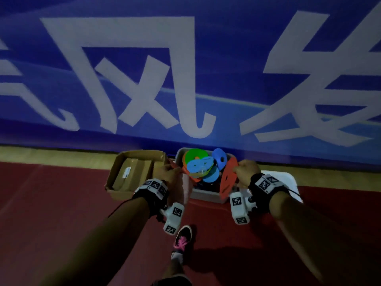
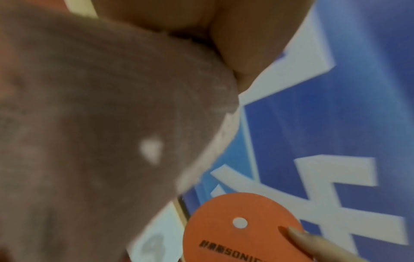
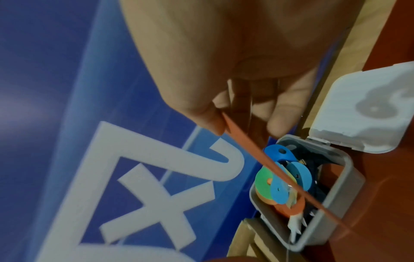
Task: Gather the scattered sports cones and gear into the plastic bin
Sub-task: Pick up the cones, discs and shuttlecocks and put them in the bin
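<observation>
Here, the right hand pinches the top edge of a flat orange disc between thumb and fingers, so that the disc hangs edge-down over the near right side of the grey plastic bin. Below that pinch, the bin holds a green disc, several blue discs, further orange ones and something dark underneath. Its white lid lies open just right of the grip. The left hand closes its fingers on a pale translucent piece, too blurred to identify. Left of it stands an open cardboard box with a labelled brown packet inside.
</observation>
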The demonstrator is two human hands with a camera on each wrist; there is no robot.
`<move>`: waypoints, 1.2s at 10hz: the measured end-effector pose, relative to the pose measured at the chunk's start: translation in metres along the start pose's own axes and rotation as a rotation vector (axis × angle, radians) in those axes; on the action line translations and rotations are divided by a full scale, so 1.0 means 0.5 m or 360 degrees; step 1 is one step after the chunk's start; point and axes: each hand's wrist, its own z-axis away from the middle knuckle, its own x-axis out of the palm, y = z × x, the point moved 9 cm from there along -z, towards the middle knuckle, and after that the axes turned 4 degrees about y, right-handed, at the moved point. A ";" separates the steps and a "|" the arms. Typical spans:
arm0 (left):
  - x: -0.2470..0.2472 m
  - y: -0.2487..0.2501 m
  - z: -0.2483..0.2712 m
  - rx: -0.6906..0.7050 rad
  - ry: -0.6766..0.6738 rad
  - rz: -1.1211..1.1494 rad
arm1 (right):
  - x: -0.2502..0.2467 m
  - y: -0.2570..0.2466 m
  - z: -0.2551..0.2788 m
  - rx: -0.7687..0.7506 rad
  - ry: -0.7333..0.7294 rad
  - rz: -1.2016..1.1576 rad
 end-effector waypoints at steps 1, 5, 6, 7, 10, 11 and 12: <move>0.036 0.060 -0.154 -0.0014 -0.0127 -0.0093 | 0.016 -0.020 -0.095 0.0155 0.0089 0.0046; 0.156 0.163 -0.622 -0.0107 -0.0357 -0.0396 | 0.080 -0.046 -0.366 0.0689 0.0120 -0.0282; 0.121 0.152 -0.667 -0.0104 -0.0263 -0.0591 | 0.071 -0.060 -0.362 0.0753 0.0035 -0.0372; 0.087 0.163 -0.649 -0.0069 -0.0252 -0.0852 | 0.061 -0.050 -0.343 0.0844 -0.0019 -0.0421; 0.221 0.290 -0.426 -0.0020 -0.0552 -0.0217 | -0.030 -0.023 -0.194 0.0814 0.0084 -0.0699; 0.311 0.305 -0.262 0.0088 -0.0842 -0.0196 | -0.102 0.003 -0.076 0.0766 0.0211 -0.0750; 0.402 0.298 -0.060 0.0169 -0.1058 -0.0255 | -0.181 0.069 0.096 0.0802 0.0354 -0.0859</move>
